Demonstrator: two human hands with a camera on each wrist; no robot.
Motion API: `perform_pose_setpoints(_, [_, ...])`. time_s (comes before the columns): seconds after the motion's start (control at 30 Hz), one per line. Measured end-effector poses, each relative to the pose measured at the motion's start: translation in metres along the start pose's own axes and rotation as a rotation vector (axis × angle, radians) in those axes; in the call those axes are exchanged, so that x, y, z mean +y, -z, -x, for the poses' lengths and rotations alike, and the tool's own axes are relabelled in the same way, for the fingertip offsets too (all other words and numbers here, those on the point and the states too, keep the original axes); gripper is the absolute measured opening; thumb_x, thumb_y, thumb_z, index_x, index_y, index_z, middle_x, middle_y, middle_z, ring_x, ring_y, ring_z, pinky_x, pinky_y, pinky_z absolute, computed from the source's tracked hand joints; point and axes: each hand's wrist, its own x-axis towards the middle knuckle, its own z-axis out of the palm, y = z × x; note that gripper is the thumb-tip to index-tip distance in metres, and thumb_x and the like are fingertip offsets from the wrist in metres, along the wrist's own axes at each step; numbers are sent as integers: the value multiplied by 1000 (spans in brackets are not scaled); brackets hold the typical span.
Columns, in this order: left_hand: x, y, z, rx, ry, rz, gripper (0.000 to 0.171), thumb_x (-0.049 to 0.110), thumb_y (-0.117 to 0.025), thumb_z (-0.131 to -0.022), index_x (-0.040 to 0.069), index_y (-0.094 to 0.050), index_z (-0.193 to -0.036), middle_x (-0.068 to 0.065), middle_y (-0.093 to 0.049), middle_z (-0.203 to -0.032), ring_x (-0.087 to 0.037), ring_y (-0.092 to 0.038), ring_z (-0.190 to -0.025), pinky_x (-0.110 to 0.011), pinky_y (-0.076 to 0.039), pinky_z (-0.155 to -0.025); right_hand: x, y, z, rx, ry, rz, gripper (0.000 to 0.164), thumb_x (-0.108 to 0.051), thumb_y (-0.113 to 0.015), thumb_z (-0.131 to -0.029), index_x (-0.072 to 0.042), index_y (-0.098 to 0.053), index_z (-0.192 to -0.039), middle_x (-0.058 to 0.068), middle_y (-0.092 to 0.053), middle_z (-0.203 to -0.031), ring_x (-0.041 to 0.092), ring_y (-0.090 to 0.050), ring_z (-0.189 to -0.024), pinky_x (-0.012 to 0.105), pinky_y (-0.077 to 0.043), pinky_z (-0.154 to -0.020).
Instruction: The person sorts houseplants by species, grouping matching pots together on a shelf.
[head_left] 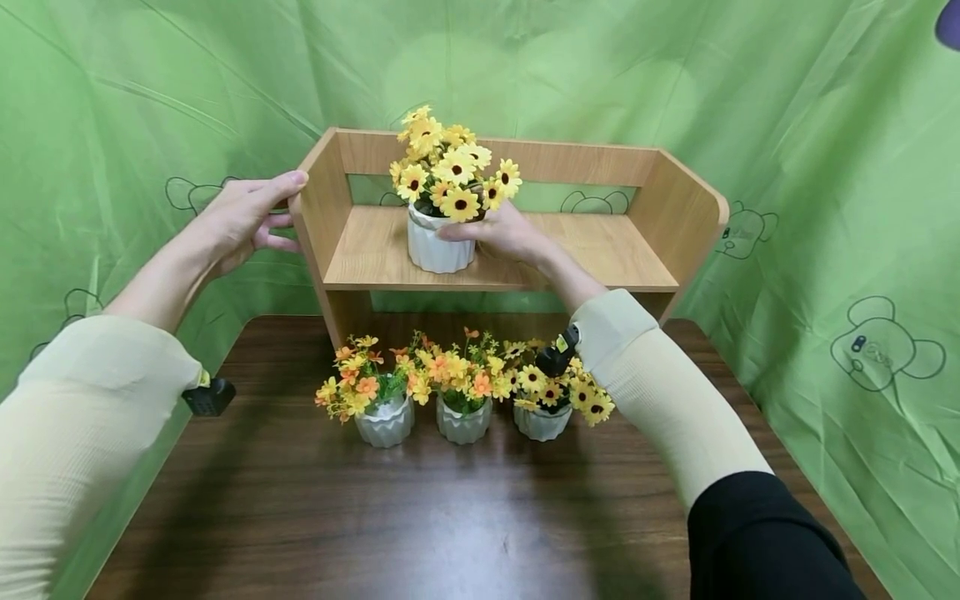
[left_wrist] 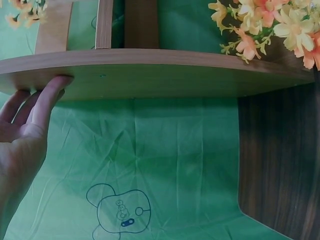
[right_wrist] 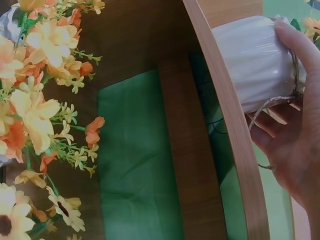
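Note:
A white fluted pot (head_left: pixel 441 248) of yellow daisy-like flowers (head_left: pixel 456 170) is at the wooden shelf's upper board, toward its left side. My right hand (head_left: pixel 510 233) grips this pot from the right, thumb across its front; in the right wrist view the fingers curl round the pot (right_wrist: pixel 255 62), near a twine tie (right_wrist: pixel 280 100). My left hand (head_left: pixel 243 218) touches the outer face of the shelf's left side panel (head_left: pixel 318 217). In the left wrist view the left hand's (left_wrist: pixel 30 125) fingers are fairly straight against the panel (left_wrist: pixel 150 80).
On the dark wooden table (head_left: pixel 450 517), before the shelf, stand three more white pots: two with orange and yellow flowers, left (head_left: pixel 386 423) and middle (head_left: pixel 465 423), and one with yellow daisies (head_left: pixel 542 423) on the right. Green cloth (head_left: pixel 570 67) hangs behind and at both sides.

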Motion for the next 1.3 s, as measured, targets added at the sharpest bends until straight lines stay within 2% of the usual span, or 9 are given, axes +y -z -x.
perform_pose_setpoints(0.23, [2,2,1,-5,-8,-4,80,44,-59,-103,6,-22,-164,-13,-14,-174,-41,-26,-156,-26,-67,-75,-8,-3,4,-39,65,-75,47,-35,-77,-94,-18,-59,-135,4,-67,-127,20,-61,-117,38,-52,-108])
perform_pose_setpoints(0.43, [2,2,2,-3,0,14,80,44,-60,-103,6,-24,-163,-11,-13,-175,-41,-25,-157,-27,-67,-75,3,-5,-1,-24,122,-141,50,-28,-79,-92,-19,-58,-137,3,-64,-131,20,-59,-122,38,-45,-115])
perform_pose_setpoints(0.53, [1,1,2,-3,-2,27,80,43,-60,-103,5,-24,-163,-12,-13,-175,-41,-26,-157,-27,-68,-75,9,-4,-2,2,152,-90,48,-30,-80,-91,-19,-60,-133,2,-66,-128,18,-59,-119,37,-47,-113])
perform_pose_setpoints(0.63, [1,1,3,-5,-3,28,80,43,-60,-103,5,-23,-163,-13,-14,-174,-41,-26,-156,-27,-68,-75,11,0,3,20,131,-11,47,-38,-81,-89,-20,-64,-129,1,-69,-123,19,-62,-114,37,-51,-107])
perform_pose_setpoints(0.83, [1,1,3,-4,-2,23,81,43,-60,-103,7,-22,-164,-13,-13,-174,-42,-25,-157,-27,-68,-75,10,13,18,76,25,64,80,-52,-84,-82,-17,-49,-146,5,-60,-145,19,-59,-130,41,-51,-115])
perform_pose_setpoints(1.03, [1,2,3,1,-1,17,81,44,-60,-103,7,-21,-164,-13,-14,-174,-42,-25,-157,-27,-68,-75,19,22,30,120,52,-65,99,-38,-83,-87,-19,-23,-163,10,-40,-165,21,-55,-142,41,-46,-122])
perform_pose_setpoints(1.17, [1,2,3,1,-5,23,81,43,-60,-103,7,-21,-164,-13,-14,-174,-41,-26,-157,-27,-68,-75,24,26,38,155,93,-83,100,-32,-80,-90,-18,-16,-165,10,-41,-165,24,-56,-141,42,-43,-124])
perform_pose_setpoints(1.23, [1,2,3,3,-6,34,80,43,-61,-103,7,-22,-164,-14,-17,-173,-36,-32,-156,-27,-68,-75,26,28,41,166,122,-94,96,-28,-79,-91,-17,-19,-165,10,-44,-163,25,-56,-140,41,-43,-124])
perform_pose_setpoints(1.3, [0,2,3,3,-8,51,79,42,-61,-102,6,-25,-163,-15,-19,-173,-27,-48,-148,-28,-68,-75,28,30,45,177,147,-101,90,-25,-78,-92,-17,-24,-163,9,-48,-160,26,-58,-139,40,-44,-123])
